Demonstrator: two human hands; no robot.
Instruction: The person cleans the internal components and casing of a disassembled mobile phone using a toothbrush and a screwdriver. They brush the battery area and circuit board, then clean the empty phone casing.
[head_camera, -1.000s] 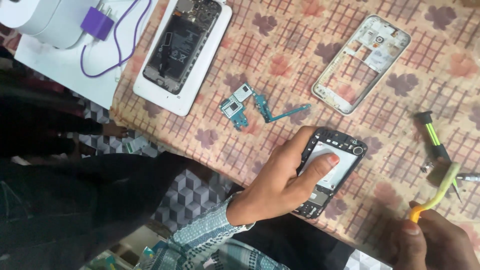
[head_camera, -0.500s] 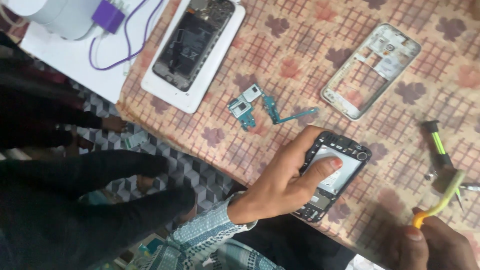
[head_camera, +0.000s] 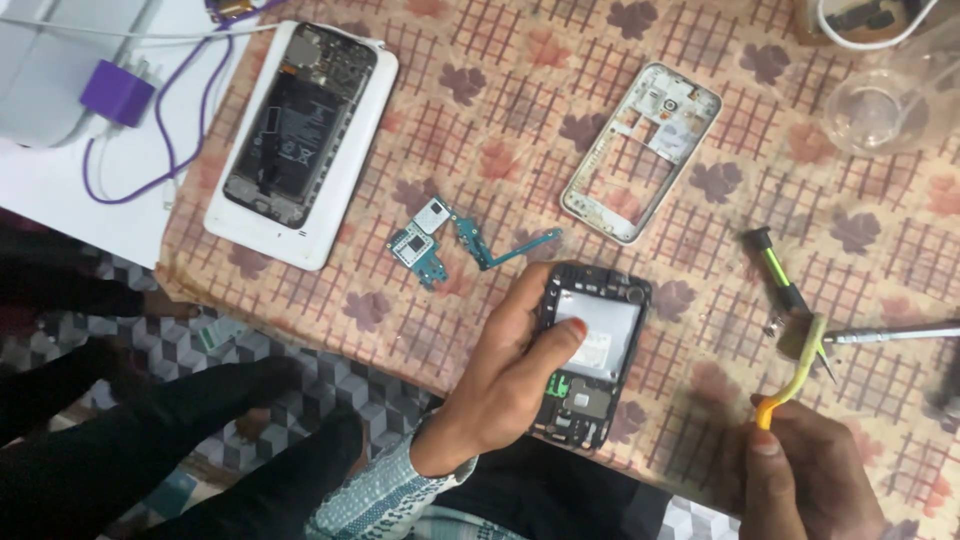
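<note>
A single head-worn camera looks steeply down from above the person's own lap onto the patterned surface. It sits close (both hands enter from the bottom edge), and no second view overlaps it.

**Work surface and floor beneath me**

A cloth in pink-beige, printed with a brown grid and dark flower motifs, covers the low surface before me. At upper left lies a white board. Below the cloth's edge I see a floor mat patterned in grey, white and black cubes. Light is soft and even.
</note>
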